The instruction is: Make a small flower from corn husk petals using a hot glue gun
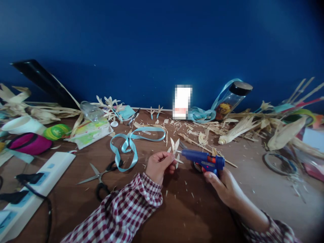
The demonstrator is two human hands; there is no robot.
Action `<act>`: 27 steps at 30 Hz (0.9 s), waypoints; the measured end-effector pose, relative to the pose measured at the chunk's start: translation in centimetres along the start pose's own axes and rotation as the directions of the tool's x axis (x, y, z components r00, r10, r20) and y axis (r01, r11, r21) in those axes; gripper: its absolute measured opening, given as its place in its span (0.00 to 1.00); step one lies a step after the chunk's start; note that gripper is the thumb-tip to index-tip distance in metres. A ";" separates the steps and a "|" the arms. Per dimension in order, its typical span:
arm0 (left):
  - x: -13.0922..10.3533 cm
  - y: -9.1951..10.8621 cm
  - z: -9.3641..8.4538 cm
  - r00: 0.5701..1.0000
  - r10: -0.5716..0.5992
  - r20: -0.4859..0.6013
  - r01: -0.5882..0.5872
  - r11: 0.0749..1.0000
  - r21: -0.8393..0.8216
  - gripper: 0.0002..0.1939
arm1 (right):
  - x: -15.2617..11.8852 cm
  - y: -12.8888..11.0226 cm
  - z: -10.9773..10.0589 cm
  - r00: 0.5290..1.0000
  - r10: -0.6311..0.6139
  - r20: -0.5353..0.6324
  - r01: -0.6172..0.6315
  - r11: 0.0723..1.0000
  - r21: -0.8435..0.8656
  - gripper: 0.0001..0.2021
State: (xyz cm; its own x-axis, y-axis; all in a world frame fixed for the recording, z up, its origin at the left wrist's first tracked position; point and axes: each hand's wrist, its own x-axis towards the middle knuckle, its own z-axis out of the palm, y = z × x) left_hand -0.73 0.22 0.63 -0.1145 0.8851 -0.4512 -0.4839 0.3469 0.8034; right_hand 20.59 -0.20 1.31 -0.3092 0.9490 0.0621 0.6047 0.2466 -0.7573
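Head view: the left hand (159, 165) is pinching a small husk flower (174, 145) between thumb and fingers, with narrow pale petals fanning mostly away from the person and one sticking out to the right. The right hand (226, 189) is closing around the handle of a blue glue gun (198, 157); its thumb is showing, but the fingers are largely hiding behind the grip, so whether one is pressing the trigger cannot be told. The gun is lying almost level, its long axis running crosswise from right to left, with the nozzle (179, 152) pointing at the petals. The husk flower is sitting beyond the left fingertips and to the left of the right hand, so the left hand is the nearer one. The nozzle tip is reaching the petals' edge, though contact cannot be confirmed. Scissors (99, 176) are lying open left of the left hand, and a loop of light blue ribbon (133, 156) is curling just beyond them. Small pale lettering is showing on the gun's side, too blurred for reading; a green and white packet (92, 133) is offering no legible words either, and a bright panel (182, 101) at the back is appearing pixelated.
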 end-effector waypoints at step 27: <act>0.1 0.1 0.1 1.000 0.005 -0.006 -0.005 0.999 -0.040 0.15 | -0.1 0.1 0.3 1.000 0.017 0.025 -0.019 0.996 0.083 0.16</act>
State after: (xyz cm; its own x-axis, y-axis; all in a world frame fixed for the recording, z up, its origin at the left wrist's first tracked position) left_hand -0.66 0.37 0.71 -0.1220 0.8847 -0.4499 -0.5176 0.3301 0.7894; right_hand 20.43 -0.30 1.06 -0.3169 0.9479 0.0331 0.5472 0.2112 -0.8099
